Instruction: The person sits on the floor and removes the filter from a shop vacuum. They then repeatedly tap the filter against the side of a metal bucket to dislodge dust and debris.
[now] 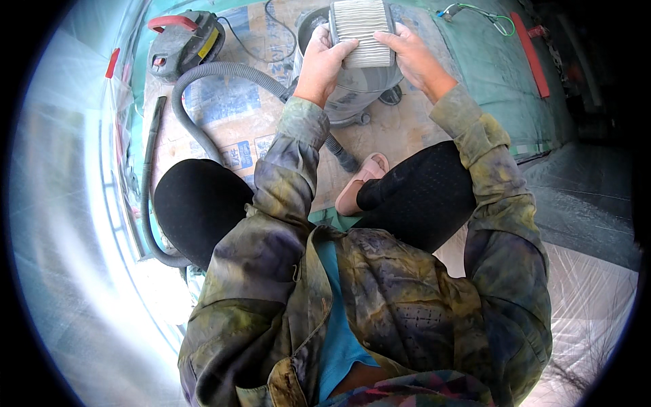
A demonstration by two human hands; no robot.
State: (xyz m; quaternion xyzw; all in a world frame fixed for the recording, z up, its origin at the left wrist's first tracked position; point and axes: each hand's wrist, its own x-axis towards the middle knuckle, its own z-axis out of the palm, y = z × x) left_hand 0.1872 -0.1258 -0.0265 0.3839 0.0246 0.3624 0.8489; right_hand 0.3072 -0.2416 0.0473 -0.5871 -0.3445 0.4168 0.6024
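Note:
Between my two hands is a pleated air filter (pixel 361 30) with pale ribs and a grey frame. My left hand (pixel 321 61) grips its left edge, thumb lying across the pleats. On the opposite edge my right hand (pixel 415 57) holds it the same way, fingers tucked out of sight beneath. Directly under the filter stands the dusty metal drum of a vacuum cleaner (pixel 349 102), its top off and partly covered by the filter. The vacuum's motor head (pixel 182 51), black with a red handle, rests on the floor to the left.
A grey ribbed hose (pixel 193 85) curls from the drum across flattened cardboard (pixel 224 108). A dark vacuum tube (pixel 152 136) lies at the left. Far right are a red bar (pixel 530 54) and a green cable (pixel 498 19). My pink slipper (pixel 363 182) is near the drum.

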